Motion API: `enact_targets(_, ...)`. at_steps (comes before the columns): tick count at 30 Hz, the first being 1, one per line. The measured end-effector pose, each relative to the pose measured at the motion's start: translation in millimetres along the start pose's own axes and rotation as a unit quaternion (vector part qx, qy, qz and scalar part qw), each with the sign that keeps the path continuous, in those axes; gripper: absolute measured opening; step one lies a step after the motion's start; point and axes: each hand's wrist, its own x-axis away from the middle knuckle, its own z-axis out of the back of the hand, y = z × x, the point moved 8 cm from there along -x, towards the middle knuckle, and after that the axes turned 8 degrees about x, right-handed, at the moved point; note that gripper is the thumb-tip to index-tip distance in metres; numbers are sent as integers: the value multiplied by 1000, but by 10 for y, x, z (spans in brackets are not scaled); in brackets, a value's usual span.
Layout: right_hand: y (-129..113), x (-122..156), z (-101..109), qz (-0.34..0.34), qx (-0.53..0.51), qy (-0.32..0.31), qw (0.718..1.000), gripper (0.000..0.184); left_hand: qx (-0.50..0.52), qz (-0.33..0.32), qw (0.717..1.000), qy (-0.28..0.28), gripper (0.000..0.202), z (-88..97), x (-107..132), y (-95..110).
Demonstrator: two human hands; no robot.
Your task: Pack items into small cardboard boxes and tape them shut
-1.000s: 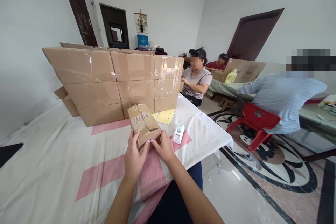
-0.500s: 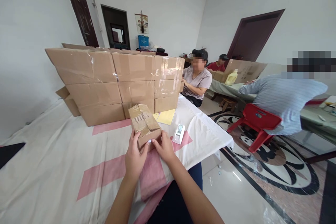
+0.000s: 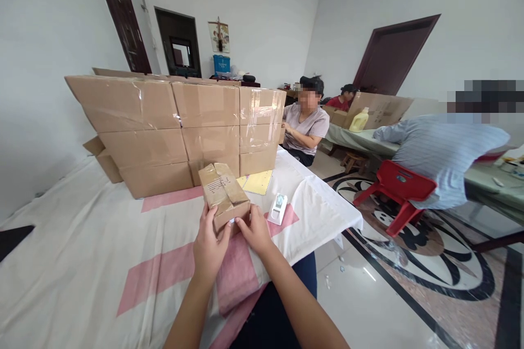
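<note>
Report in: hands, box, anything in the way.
Left hand and right hand on box, at near end. Box top closed. Carton stack beyond; white item to right.

The person's left fingers (image 3: 210,219) and right fingers (image 3: 255,215) hold a taped carton (image 3: 223,191) by its near end at a cloth-covered bench (image 3: 82,262). Stacked cardboard boxes (image 3: 180,136) stand beyond it; a yellow sheet (image 3: 258,181) and a white object (image 3: 278,209) lie to its right. One co-worker (image 3: 309,124) sits past the boxes, another (image 3: 434,150) on a red chair (image 3: 405,181).
</note>
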Motion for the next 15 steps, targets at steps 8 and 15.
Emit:
enact_targets(8, 8, -4, -7, 0, 1, -2, 1000, 29, 6, 3, 1000, 3, 63, -2, 0, 10)
enact_targets(15, -2, -11, 0, -8, -13, -9, 1000, 30, -9, 40, 999, 3, 77, -44, 33, 6)
